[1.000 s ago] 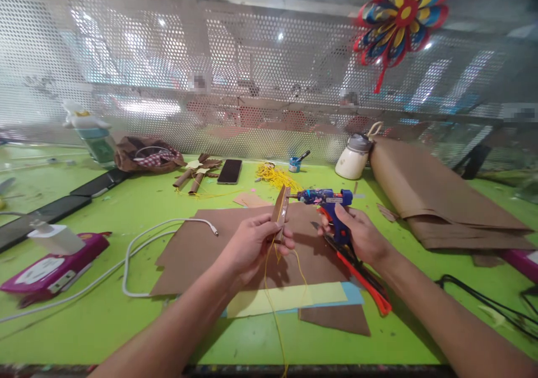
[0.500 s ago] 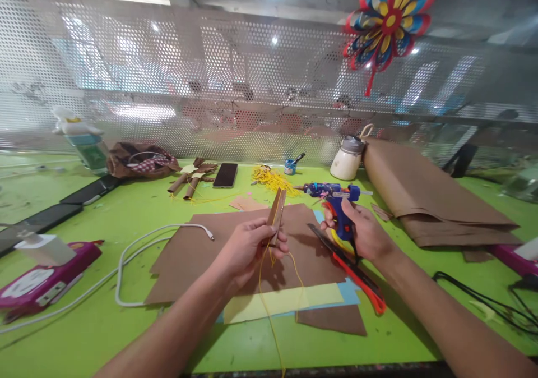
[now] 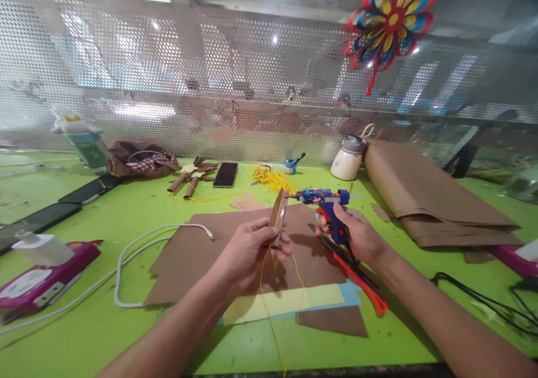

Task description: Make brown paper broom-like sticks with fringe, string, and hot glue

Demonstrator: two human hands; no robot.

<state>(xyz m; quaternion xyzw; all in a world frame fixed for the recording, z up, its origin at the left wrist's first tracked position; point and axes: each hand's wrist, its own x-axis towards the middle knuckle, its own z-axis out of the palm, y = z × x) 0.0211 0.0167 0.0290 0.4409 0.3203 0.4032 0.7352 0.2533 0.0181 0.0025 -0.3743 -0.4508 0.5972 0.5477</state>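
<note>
Pinching a brown strip (image 3: 276, 212), apparently glue-lined but not yet closed, your left hand (image 3: 252, 244) faces the glue gun (image 3: 330, 199) your right hand (image 3: 365, 236) clasps.

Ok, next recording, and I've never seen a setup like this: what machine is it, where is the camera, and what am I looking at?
There is no machine: these are a person's two bare hands. Every picture comes from one camera worn on the head, looking forward and down.

The left hand holds a brown strip with yellow string along it. The right hand grips a glue gun, its tip at the strip's upper part; whether they touch is hard to tell.

Below the hands, a large brown sheet lies on the green table, with scissors by the right hand. Farther back are a phone, a pile of yellow string and a pale bottle.
</note>
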